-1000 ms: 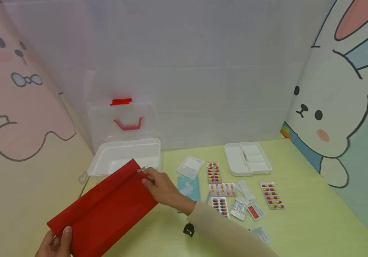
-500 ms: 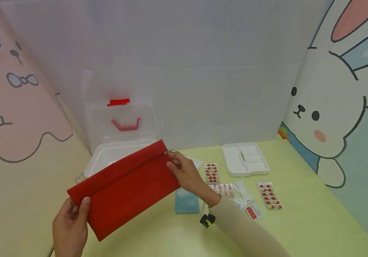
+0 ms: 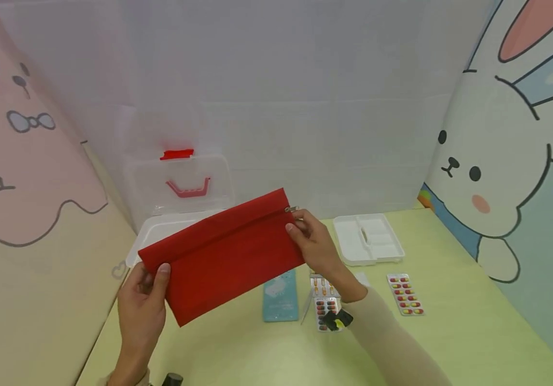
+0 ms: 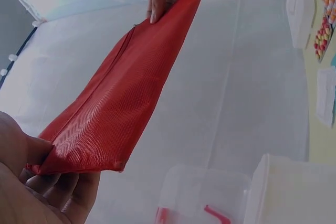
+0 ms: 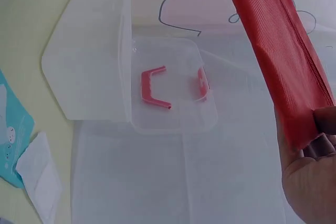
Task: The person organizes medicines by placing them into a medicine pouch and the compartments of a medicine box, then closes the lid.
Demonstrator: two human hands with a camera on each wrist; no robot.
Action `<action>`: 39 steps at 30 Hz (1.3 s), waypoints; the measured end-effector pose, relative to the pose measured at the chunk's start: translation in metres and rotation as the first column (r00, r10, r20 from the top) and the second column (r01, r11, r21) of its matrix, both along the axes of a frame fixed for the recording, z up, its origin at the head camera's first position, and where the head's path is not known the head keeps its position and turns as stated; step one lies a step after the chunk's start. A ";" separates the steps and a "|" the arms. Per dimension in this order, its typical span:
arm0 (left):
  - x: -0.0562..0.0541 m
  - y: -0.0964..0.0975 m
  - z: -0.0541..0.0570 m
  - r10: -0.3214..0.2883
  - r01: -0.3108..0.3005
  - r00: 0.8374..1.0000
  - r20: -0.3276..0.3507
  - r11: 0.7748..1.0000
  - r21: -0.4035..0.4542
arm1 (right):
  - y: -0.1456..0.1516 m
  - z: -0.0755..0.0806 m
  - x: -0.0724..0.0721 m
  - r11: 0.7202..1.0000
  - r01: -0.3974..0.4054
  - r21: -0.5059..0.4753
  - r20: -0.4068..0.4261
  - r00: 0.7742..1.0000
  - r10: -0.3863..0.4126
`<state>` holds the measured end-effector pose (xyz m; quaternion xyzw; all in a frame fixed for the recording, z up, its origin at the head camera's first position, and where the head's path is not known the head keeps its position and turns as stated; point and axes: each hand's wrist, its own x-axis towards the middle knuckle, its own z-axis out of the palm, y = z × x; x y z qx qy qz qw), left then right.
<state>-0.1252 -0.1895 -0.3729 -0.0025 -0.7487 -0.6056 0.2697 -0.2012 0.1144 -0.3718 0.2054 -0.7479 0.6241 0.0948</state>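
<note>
A flat red zipper pouch (image 3: 233, 254) is held up above the table, tilted with its right end higher. My left hand (image 3: 143, 300) grips its lower left end, thumb on the front and fingers behind. At the opposite end my right hand (image 3: 317, 244) pinches the edge just below the metal zipper pull (image 3: 292, 209). The left wrist view shows the pouch (image 4: 115, 93) stretched between both hands, the left hand (image 4: 47, 182) closest. In the right wrist view the right hand (image 5: 315, 166) holds one corner of the pouch.
Behind the pouch stands an open white box (image 3: 153, 230) with a clear lid (image 3: 184, 185) and red handle. A white divided case (image 3: 370, 238) lies at the back right. Blister packs of capsules (image 3: 405, 295), more capsules (image 3: 326, 311) and a teal packet (image 3: 280, 300) lie on the table.
Both hands have carried the red pouch up and to the right, away from the front left. It now covers more of the open box and some of the packets.
</note>
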 end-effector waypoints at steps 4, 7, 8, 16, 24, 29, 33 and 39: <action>-0.010 0.010 0.001 -0.032 0.033 0.998 -0.051 0.999 0.029 | 0.012 0.003 0.003 1.000 0.003 -0.021 0.011 1.000 -0.002; -0.018 0.018 0.001 -0.074 0.080 0.995 -0.069 0.993 0.089 | 0.021 0.005 0.005 0.999 0.008 -0.045 0.011 1.000 -0.008; -0.021 0.021 0.001 -0.086 0.093 0.994 -0.073 0.991 0.100 | 0.024 0.005 0.006 0.998 0.014 -0.053 0.010 1.000 -0.013; -0.042 0.050 -0.002 -0.152 0.163 0.984 -0.094 0.979 0.122 | 0.051 -0.004 0.009 0.985 0.129 -0.116 0.035 0.992 -0.125; -0.054 0.071 -0.012 -0.213 0.229 0.970 -0.114 0.963 0.144 | 0.069 -0.010 0.015 0.975 0.175 -0.136 0.007 0.984 -0.176; -0.058 0.078 -0.023 -0.257 0.271 0.961 -0.099 0.946 0.176 | 0.077 -0.012 0.020 0.966 0.234 -0.114 0.022 0.972 -0.233; -0.061 0.083 -0.029 -0.279 0.290 0.957 -0.082 0.936 0.200 | 0.080 -0.016 0.023 0.958 0.252 -0.134 0.051 0.968 -0.247; -0.066 0.088 -0.034 -0.328 0.339 0.941 -0.085 0.922 0.188 | 0.084 -0.021 0.025 0.937 0.308 -0.165 0.071 0.951 -0.300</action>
